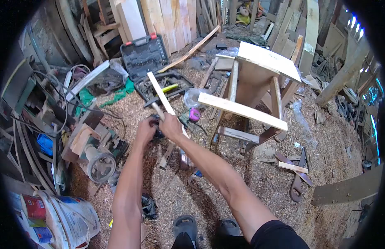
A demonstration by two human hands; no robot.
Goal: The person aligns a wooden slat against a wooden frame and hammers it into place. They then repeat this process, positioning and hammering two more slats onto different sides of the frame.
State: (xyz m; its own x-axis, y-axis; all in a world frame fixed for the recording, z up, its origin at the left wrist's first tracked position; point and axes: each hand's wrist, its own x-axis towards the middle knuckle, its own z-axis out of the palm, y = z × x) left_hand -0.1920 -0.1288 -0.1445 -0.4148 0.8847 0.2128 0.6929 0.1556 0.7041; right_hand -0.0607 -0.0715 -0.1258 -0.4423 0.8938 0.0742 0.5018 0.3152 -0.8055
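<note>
My right hand (172,127) is closed around a short, rounded wooden stick (158,111), whose upper end sticks out past the fingers. Close beside it, my left hand (146,130) is curled at a dark object (158,132), mostly hidden by both hands; I cannot tell what it is. A long pale wood strip (161,93) runs under my right hand and reappears below it. Just right of the hands, a pink tape measure (194,114) lies near a clear plastic bag (193,98).
A wooden stool-like frame (254,85) stands at right with a pale board (242,111) across it. A handsaw (297,178) lies on the shavings. An open tool case (143,58) is ahead. At left are a handwheel machine (100,166) and a white bucket (82,220).
</note>
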